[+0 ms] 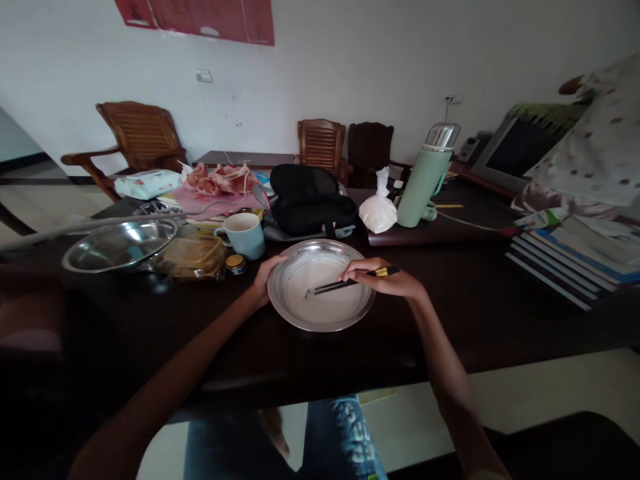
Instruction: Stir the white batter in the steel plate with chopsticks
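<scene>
A round metal basin (285, 317) stands on the dark table in front of me, with a pale, milky mixture (320, 310) in it. My left hand (266, 277) grips the basin's left rim. Black chopsticks (334, 286) with gold-patterned ends are pinched in my right hand (383, 279), over the basin's right side. Their tips dip into the mixture near its middle. Part of the right rim is hidden behind my right hand.
Left of the basin are a light blue mug (245, 237), a small jar (236, 265) and another metal basin (120, 247). Behind it are a black bag (315, 203), a knotted bag of white powder (379, 212) and a green thermos (425, 180). Books (575, 260) are stacked right, near another person's patterned clothing (595, 147).
</scene>
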A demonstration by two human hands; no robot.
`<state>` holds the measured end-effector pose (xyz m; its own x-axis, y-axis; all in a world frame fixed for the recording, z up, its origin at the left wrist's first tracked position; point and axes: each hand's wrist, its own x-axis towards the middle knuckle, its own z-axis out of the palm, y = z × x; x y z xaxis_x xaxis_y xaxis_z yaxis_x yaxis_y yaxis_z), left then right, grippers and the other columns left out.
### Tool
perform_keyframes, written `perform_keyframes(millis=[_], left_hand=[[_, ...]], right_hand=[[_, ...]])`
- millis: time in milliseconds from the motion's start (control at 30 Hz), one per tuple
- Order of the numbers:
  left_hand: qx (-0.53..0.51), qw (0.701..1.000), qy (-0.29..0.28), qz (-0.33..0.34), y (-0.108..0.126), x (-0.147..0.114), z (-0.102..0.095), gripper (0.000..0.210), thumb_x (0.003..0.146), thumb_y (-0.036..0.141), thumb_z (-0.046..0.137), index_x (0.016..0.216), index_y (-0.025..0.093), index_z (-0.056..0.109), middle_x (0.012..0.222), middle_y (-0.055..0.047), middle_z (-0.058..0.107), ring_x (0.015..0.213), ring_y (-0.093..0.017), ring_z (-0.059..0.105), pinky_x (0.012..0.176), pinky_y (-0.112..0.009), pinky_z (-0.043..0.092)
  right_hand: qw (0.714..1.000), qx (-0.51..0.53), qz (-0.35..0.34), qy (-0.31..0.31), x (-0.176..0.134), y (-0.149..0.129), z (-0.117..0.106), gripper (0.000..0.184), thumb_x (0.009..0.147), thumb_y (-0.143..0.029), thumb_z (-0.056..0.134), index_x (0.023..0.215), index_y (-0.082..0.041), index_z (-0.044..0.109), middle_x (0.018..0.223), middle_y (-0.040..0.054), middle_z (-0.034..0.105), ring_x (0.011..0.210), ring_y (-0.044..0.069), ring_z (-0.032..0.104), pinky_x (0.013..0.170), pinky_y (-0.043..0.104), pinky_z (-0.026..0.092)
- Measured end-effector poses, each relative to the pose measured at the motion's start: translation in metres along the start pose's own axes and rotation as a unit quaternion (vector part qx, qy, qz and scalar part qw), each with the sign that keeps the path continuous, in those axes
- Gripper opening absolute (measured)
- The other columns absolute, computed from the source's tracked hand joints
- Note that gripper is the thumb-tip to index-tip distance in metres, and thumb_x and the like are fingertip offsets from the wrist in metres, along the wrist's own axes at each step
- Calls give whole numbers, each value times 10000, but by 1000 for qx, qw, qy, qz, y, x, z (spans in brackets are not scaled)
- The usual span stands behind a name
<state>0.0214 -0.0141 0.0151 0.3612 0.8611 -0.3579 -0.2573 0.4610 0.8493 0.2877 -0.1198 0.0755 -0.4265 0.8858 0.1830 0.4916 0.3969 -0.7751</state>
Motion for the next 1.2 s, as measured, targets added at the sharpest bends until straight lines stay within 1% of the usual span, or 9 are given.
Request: perform_keyframes(millis=[100,267,467,600,667,767,933,1100,1200], left_hand=[[-13,1000,-7,5,0,0,0,239,770,224,511,866,169,722,658,-22,711,657,-205,645,647,-287,503],[-1,1000,8,-7,0,0,0,220,763,235,534,863,167,718,615,-18,698,642,-214,644,606,-285,497],[-13,1000,-1,5,2,-3,2,245,773,216,528,930,158,707,642,-5,707,606,-197,631,602,-283,496],[-1,1000,-6,12,1,-3,2,248,757,232,549,941,159,697,636,-3,702,644,-216,646,611,-291,501],[0,1000,-10,11,0,-1,1,252,752,252,550,935,160,697,648,-6,706,659,-221,650,616,-296,505],[0,1000,-7,6,-1,1,-1,241,753,262,539,902,169,703,641,-7,703,634,-205,642,617,-294,507],[10,1000,-3,9,-1,2,-1,215,754,251,532,848,171,709,624,-15,697,641,-209,644,617,-294,506],[3,1000,-7,1,-1,2,-1,220,761,262,525,832,167,709,621,-22,696,653,-220,648,624,-304,509],[8,1000,-2,0,-2,3,-3,214,762,269,531,820,164,709,608,-21,693,621,-212,641,611,-300,506]], right_hand=[[995,-48,34,77,0,2,-1,224,891,-300,489,867,-192,683,821,27,704,764,162,643,719,292,493],[1000,1,-4,-19,1,-1,1,221,887,-298,497,874,-196,691,884,31,715,849,170,655,775,294,500],[996,-39,45,69,-4,1,-5,220,887,-292,496,828,-174,672,820,35,703,724,153,642,699,283,496],[999,8,1,-42,-3,-2,-3,217,894,-291,487,876,-177,671,910,45,719,887,169,655,792,283,494],[1000,-22,1,-7,-1,-2,-1,212,895,-284,484,901,-181,669,941,44,715,931,176,645,815,294,485],[994,-61,40,78,-2,0,-4,215,891,-292,491,861,-172,667,865,43,708,774,162,645,729,292,490],[1000,13,7,-27,-1,1,-1,226,892,-307,495,870,-167,671,903,54,712,831,171,655,745,291,504],[995,-40,46,73,-4,1,-4,211,889,-294,494,842,-175,662,831,30,700,643,124,612,650,268,486],[999,11,37,8,-5,-2,-4,217,883,-308,510,811,-173,663,839,40,707,662,130,623,641,261,493]])
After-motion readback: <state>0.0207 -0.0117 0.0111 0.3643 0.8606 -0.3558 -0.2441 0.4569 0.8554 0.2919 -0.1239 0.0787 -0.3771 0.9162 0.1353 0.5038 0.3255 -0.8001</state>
